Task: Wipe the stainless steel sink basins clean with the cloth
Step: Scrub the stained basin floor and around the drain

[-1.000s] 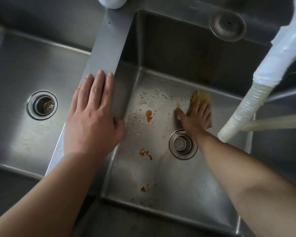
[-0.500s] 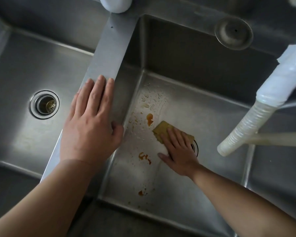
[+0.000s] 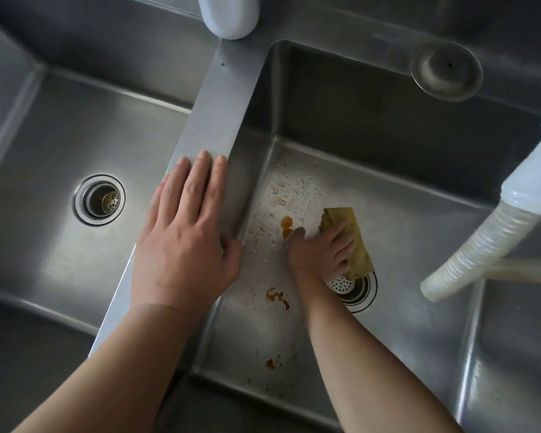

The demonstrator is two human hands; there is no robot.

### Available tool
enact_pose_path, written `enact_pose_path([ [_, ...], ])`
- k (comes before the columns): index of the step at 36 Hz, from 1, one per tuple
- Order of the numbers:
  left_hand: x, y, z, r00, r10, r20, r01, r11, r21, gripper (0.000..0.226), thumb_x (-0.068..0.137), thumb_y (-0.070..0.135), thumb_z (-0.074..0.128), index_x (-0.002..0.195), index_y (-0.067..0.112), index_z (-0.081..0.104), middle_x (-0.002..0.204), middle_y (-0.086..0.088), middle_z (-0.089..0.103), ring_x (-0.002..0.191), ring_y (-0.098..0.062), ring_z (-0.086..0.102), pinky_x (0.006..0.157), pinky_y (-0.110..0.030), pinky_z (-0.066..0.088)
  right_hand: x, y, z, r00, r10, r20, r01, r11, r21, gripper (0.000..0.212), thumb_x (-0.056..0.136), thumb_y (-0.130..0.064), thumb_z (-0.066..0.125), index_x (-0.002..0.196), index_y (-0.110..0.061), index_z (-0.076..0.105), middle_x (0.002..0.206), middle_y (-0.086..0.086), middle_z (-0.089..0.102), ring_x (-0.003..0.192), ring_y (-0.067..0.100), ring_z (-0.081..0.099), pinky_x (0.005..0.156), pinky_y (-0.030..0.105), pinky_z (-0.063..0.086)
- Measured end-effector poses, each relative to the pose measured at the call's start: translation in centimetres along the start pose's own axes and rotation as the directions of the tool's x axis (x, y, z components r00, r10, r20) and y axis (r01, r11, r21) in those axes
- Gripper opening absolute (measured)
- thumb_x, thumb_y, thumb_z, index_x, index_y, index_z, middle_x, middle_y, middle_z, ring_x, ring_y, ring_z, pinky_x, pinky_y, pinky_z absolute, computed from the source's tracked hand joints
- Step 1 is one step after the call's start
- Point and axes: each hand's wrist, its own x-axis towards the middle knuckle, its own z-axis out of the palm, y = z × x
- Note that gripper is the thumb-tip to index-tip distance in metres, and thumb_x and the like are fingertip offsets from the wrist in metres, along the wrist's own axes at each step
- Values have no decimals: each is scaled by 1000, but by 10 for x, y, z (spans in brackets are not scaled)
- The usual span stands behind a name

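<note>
Two steel basins lie below me. In the middle basin (image 3: 419, 220) my right hand (image 3: 320, 251) presses a yellow-green cloth (image 3: 353, 232) flat onto the floor, just above the drain strainer (image 3: 355, 289). Its fingers lie spread over the cloth. Orange-brown stains (image 3: 286, 225) and water drops mark the floor left of the cloth, with more stains (image 3: 277, 296) nearer me. My left hand (image 3: 185, 239) rests flat, fingers straight, on the steel divider (image 3: 219, 114) between the basins. The left basin (image 3: 60, 126) shows its own drain (image 3: 99, 200).
A white corrugated hose (image 3: 481, 245) hangs in from the right over the middle basin. A round steel plug or cap (image 3: 445, 70) sits on the back ledge. A white rounded object (image 3: 230, 14) stands at the back of the divider. Another basin edge (image 3: 519, 339) shows at the right.
My right hand has slid the cloth from the back right of the basin floor toward the drain and the left stains, then a little right and up. The left hand stays on the divider.
</note>
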Motion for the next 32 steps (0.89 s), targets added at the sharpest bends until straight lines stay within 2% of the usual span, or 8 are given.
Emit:
enact_pose_path([
  [3,-1,-2,2,1000,6,-18,-6,1000,4,90,75,23,67,156,9,30,160,-14,34,149,-34,27,123,-45,19,14,-12,2,994,103,32,-105,993,59,89,93,-64,33,156,-24,-16,165,3,-20,152,24,-18,120,53,-6],
  [7,0,-3,3,1000,4,-7,-4,1000,-2,90,75,27,63,156,11,29,160,-12,33,149,-34,27,124,-44,18,36,-29,0,997,72,-7,-72,997,9,86,93,-69,23,155,-25,-18,164,3,-24,150,27,-24,117,54,-16],
  [13,1,-3,1,1000,4,-6,-4,999,-33,84,76,26,50,156,11,31,160,-12,33,150,-33,26,124,-45,19,65,-77,-3,986,-143,85,147,988,-44,91,89,-75,18,155,-25,-20,162,3,-29,147,28,-30,115,55,-21],
  [17,1,-4,2,1000,2,-29,-3,999,-44,83,75,25,48,155,12,33,160,-11,34,149,-32,28,124,-44,19,62,-112,7,938,-320,133,330,942,-58,84,94,-68,25,158,-26,-8,165,4,-20,150,27,-25,116,55,-18],
  [21,1,-4,2,999,9,-33,-10,999,-45,85,73,24,50,155,11,34,160,-11,35,149,-33,29,124,-44,20,46,-113,22,817,-537,213,572,801,-175,65,101,-50,23,159,-31,1,167,0,-11,152,23,-17,118,53,-13],
  [24,1,-4,2,1000,11,-28,-12,999,-40,84,74,25,50,155,11,33,160,-11,34,149,-33,29,124,-45,20,44,-91,19,729,-632,262,684,688,-243,65,99,-54,19,158,-34,0,167,-3,-10,152,20,-16,118,54,-14],
  [29,1,-4,1,1000,7,-20,-7,999,-42,83,75,26,50,156,11,32,160,-11,34,149,-33,28,124,-44,19,45,-41,11,606,-690,397,792,476,-382,74,93,-56,30,155,-41,-6,166,-7,-13,152,17,-18,113,66,-10],
  [32,0,-3,-1,1000,8,-8,-8,999,-40,87,74,27,54,156,11,31,160,-11,33,149,-34,27,124,-44,19,29,-5,13,553,-727,406,828,424,-368,74,93,-56,31,156,-41,-6,166,-8,-12,152,15,-18,112,65,-9],
])
